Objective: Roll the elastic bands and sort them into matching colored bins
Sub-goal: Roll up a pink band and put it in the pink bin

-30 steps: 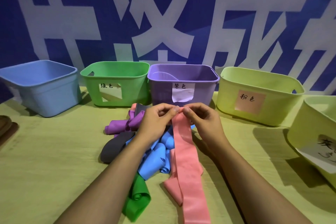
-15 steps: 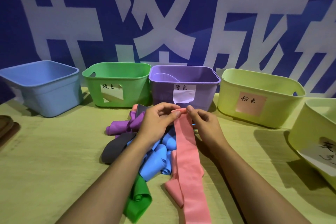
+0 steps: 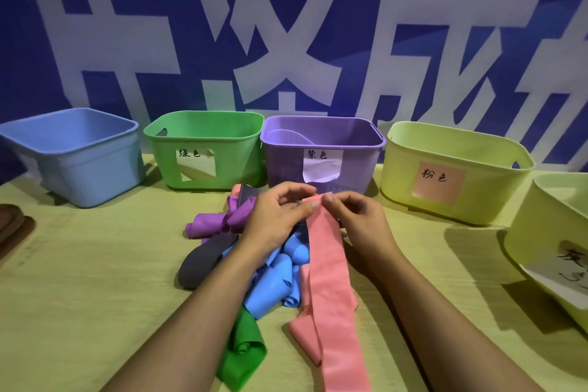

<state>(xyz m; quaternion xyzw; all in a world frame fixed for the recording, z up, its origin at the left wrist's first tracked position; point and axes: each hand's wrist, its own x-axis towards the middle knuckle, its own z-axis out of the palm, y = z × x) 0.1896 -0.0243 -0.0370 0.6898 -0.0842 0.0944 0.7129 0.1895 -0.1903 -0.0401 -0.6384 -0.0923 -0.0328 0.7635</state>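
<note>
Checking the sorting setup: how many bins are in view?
5, in a row at the back: blue bin far left, green bin, purple bin, pink-labelled bin, another bin partly cut off right.

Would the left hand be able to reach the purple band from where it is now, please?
Probably yes: the purple band lies uncovered just beside the left hand, nothing between them. But its fingers now pinch the pink band, so it must let go first.
</note>
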